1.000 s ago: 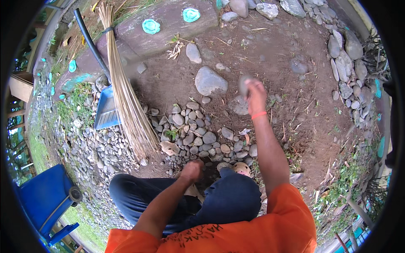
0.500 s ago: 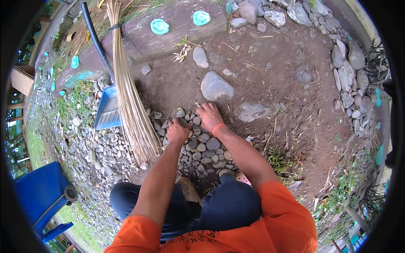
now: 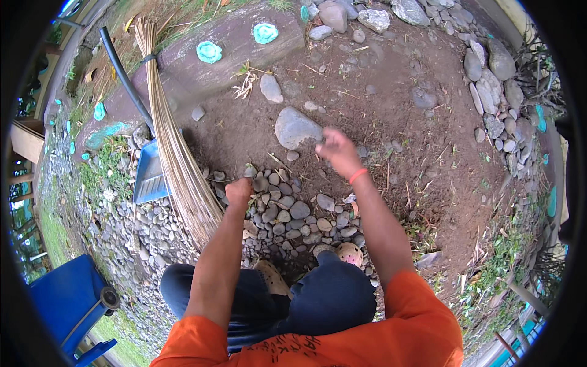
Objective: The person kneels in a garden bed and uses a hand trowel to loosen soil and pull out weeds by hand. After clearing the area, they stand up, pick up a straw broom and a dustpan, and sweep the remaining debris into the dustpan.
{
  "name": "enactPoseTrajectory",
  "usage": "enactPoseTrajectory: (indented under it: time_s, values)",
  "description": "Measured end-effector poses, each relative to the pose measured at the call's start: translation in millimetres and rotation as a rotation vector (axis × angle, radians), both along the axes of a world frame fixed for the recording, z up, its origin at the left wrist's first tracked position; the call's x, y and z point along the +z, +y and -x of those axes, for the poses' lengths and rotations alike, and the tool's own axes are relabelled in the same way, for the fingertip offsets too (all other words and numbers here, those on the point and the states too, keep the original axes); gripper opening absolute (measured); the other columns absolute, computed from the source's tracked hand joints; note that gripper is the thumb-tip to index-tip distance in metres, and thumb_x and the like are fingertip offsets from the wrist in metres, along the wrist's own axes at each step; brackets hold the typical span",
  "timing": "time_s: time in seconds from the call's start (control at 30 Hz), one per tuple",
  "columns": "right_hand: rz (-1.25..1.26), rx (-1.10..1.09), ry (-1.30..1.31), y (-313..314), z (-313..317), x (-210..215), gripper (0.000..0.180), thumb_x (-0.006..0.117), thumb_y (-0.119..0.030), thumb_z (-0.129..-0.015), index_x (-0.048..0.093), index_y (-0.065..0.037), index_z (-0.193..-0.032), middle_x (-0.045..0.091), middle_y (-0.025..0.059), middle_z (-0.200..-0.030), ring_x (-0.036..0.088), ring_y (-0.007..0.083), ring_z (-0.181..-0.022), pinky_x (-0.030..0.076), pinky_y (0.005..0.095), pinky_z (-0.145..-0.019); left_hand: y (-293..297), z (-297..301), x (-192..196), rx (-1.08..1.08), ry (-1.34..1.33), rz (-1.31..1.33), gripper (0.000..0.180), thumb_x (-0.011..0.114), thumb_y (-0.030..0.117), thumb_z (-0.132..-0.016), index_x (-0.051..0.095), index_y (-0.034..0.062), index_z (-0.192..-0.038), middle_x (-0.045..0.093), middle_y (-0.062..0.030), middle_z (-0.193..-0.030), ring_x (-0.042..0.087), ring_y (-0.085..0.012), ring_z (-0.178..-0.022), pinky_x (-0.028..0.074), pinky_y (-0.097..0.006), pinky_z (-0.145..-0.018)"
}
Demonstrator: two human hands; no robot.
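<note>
Our right hand [image 3: 338,151], above an orange wristband [image 3: 358,175], is bare of any object as far as we can see, its thumb and fingers spread apart and slightly blurred. The large grey stone [image 3: 298,128] lies at ten o'clock from it, just beside the fingertips; we cannot tell whether they touch. That stone's long axis runs roughly from ten to four o'clock, its lower end toward this hand. Our left hand [image 3: 239,191] is farther off, with the large stone between its one and two o'clock. We see this hand from the back, fingers mostly hidden, so we cannot tell whether it is clamped on the small grey stone [image 3: 261,184] at its three o'clock. A patch of rounded pebbles [image 3: 300,210] spreads at its four o'clock, which is about seven o'clock from the right hand. Farther out, a straw broom [image 3: 173,150] slants at ten o'clock from the left hand, partly over a blue dustpan [image 3: 148,174]; a blue bin [image 3: 70,300] stands at eight.
</note>
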State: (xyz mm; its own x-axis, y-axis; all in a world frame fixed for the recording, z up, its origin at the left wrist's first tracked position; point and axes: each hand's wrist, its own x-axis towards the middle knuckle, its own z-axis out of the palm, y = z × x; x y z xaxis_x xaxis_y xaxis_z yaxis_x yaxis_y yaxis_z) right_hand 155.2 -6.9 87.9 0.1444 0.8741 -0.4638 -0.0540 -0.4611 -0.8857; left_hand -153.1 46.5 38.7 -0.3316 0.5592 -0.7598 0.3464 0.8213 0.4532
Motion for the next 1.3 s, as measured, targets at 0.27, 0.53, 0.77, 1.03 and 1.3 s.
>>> enactPoseTrajectory:
  time_s: [0.27,0.53,0.77,1.03,1.3]
  values:
    - [-0.002,0.587,-0.987,-129,65,-49,0.038,0.071,-0.022,-0.074,0.064,-0.003,-0.107,0.059,0.0171,-0.108,0.055,0.0368,-0.108,0.047,0.0425,-0.094,-4,-45,11,-1.088,0.554,-0.277,0.060,0.077,0.039,-0.065,0.063,0.0121,-0.117,0.065,-0.0177,-0.113,0.057,-0.0374,-0.115,0.048,-0.048,-0.094]
    - [0.110,-0.111,0.120,-23,-40,3,0.037,0.061,-0.026,-0.085,0.067,-0.003,-0.112,0.071,0.0128,-0.088,0.067,0.0214,-0.073,0.055,0.0333,-0.072,-12,-56,24,-1.211,0.466,-0.098,0.043,0.063,0.009,-0.076,0.058,0.0025,-0.118,0.063,-0.0203,-0.115,0.060,-0.0378,-0.111,0.049,-0.045,-0.096]
    - [0.048,0.078,-0.229,-58,54,-20,0.047,0.069,-0.029,-0.084,0.062,0.002,-0.119,0.067,0.0155,-0.101,0.068,0.0223,-0.082,0.055,0.0357,-0.079,73,-150,124,-0.485,-0.449,-0.485,0.060,0.072,0.032,-0.079,0.056,0.0068,-0.131,0.061,-0.0183,-0.126,0.061,-0.0288,-0.112,0.049,-0.038,-0.095]
    - [-0.114,0.593,-0.805,-120,127,-61,0.042,0.069,-0.019,-0.076,0.051,-0.001,-0.109,0.051,0.0218,-0.111,0.052,0.0408,-0.107,0.047,0.0466,-0.089,46,-76,56,-0.908,0.438,-0.463,0.059,0.067,0.027,-0.078,0.055,0.0077,-0.132,0.055,-0.0203,-0.134,0.049,-0.0358,-0.127,0.040,-0.043,-0.106]
    - [0.124,0.764,-0.539,-99,101,-48,0.038,0.072,-0.016,-0.067,0.065,-0.003,-0.102,0.063,0.0212,-0.103,0.064,0.0386,-0.093,0.052,0.0433,-0.084,-29,-1,-11,-0.901,0.548,-0.288,0.056,0.066,0.019,-0.077,0.052,0.0101,-0.130,0.054,-0.0172,-0.129,0.052,-0.0369,-0.121,0.044,-0.050,-0.098]
